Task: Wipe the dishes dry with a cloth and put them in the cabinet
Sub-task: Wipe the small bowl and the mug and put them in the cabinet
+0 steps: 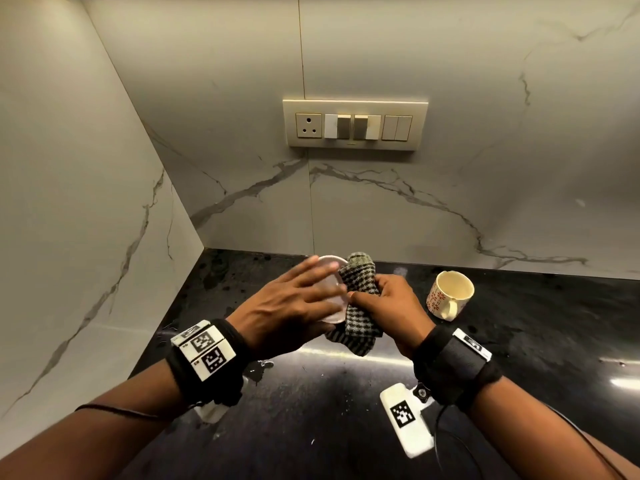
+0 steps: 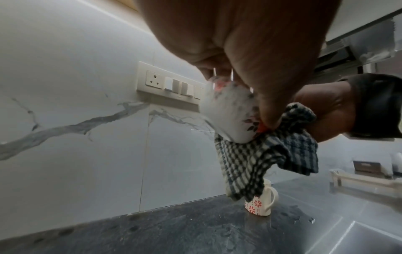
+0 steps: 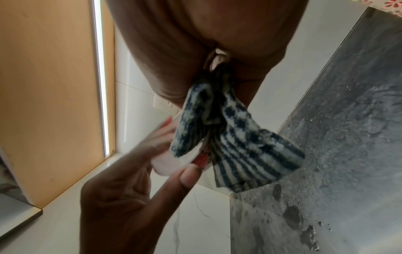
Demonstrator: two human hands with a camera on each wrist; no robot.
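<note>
1. My left hand (image 1: 291, 306) pinches the small dish (image 1: 329, 264) between thumb and spread fingers. It is tipped on edge, so the cloth can reach its face while my grip sits at the rim.
2. My right hand (image 1: 391, 306) is clenched on the checked cloth (image 1: 360, 282), bunched into a thick pad and pressed against the dish's right side. The loose end hangs below my fist.
3. The dish is held between both hands, up off the table (image 1: 536, 323) near the wall corner. Lifted like this, it picks up nothing from the wet patch (image 1: 259, 368) below my left wrist.
4. The mug (image 1: 450, 294) stands upright on the table to my right, apart from both hands, its handle turned toward me. I judge it is waiting its turn with the cloth.
5. I judge the drying step is in hand. I cannot make out the cabinet for certain, and nothing is on its way there yet.
</note>
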